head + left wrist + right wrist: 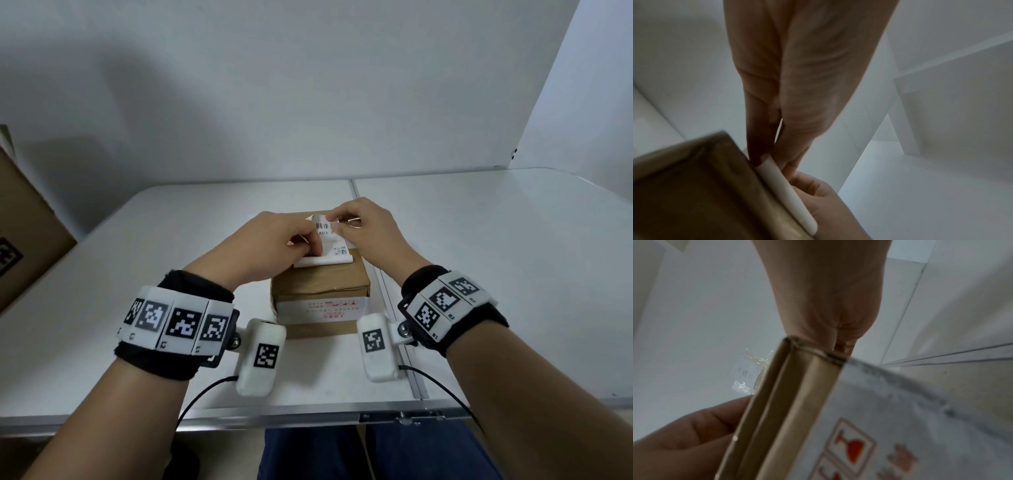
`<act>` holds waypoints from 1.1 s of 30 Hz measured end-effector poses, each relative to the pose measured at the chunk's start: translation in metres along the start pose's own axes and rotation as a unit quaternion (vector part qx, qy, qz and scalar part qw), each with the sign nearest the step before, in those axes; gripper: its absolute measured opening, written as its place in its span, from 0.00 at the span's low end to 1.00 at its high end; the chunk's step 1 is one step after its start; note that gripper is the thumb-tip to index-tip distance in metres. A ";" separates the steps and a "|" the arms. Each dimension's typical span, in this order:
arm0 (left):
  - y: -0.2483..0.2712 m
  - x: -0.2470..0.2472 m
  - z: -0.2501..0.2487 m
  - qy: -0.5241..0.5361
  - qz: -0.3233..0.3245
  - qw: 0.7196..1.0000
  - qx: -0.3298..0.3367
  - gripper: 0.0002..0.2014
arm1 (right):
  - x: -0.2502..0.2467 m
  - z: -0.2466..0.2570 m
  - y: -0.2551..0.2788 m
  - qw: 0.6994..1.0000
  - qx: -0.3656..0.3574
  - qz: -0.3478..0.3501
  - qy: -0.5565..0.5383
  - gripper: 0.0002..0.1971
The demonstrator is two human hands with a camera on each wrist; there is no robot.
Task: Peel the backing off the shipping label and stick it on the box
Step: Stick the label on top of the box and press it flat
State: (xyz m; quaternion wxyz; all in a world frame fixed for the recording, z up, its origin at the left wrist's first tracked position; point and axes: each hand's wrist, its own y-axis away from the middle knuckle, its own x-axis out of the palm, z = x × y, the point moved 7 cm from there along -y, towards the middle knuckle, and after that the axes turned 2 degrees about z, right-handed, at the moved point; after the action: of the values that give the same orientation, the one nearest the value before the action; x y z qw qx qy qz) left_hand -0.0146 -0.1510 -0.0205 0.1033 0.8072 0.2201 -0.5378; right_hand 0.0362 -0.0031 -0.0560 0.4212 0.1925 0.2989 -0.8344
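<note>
The shipping label (334, 247), white with a barcode, the letters "A03" and a small QR code, lies on top of the cardboard box (320, 291), over the far part of its top face, its near edge curling a little over the cardboard. Both hands are on it: the left hand (270, 246) has its fingers curled down and pinches the label's left side, while the right hand (368, 229) pinches the far edge by the barcode between thumb and fingertips. From the left wrist the label (785, 181) shows edge-on as a pale strip along the box's (701, 186) top edge, the left hand (803, 91) reaching down to it and the right hand (830, 204) close below. From the right wrist the right hand (826, 301) meets the corner of the box (789, 402), whose near face carries a white sticker with red fragile marks (888, 426); the left hand (684, 443) is blurred at the lower left, and a scrap of clear tape (748, 374) with writing lies on the white table (694, 313) behind. The box stands near the middle of the table (496, 274), just left of its centre seam. A large carton (24, 222) sits at the table's left edge. Both wrists wear black bands with marker tags.
</note>
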 end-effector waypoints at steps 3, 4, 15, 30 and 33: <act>-0.003 0.003 0.007 0.015 -0.007 1.000 0.004 0.07 | -0.001 0.001 -0.001 1.000 -0.010 -0.003 0.016 0.07; -0.003 0.003 0.008 0.022 -0.011 1.000 0.002 0.07 | -0.003 0.002 -0.001 1.000 -0.012 -0.005 0.013 0.08; 0.002 0.009 0.030 0.130 -0.002 0.989 -0.068 0.10 | -0.009 0.027 0.028 0.996 -0.043 0.071 0.019 0.17; 0.001 0.008 0.046 0.148 0.038 0.985 -0.084 0.17 | 0.007 0.012 0.010 0.973 -0.077 0.194 0.102 0.17; 0.000 0.009 0.047 0.146 0.039 0.985 -0.087 0.17 | 0.010 0.013 0.006 0.962 -0.099 0.194 0.166 0.18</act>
State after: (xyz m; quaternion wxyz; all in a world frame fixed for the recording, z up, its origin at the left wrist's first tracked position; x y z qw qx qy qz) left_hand -0.0504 -0.1683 -0.0478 0.1602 0.8730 0.2473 -0.3886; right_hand 0.0347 -0.0204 -0.0538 0.5368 0.3398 0.4025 -0.6591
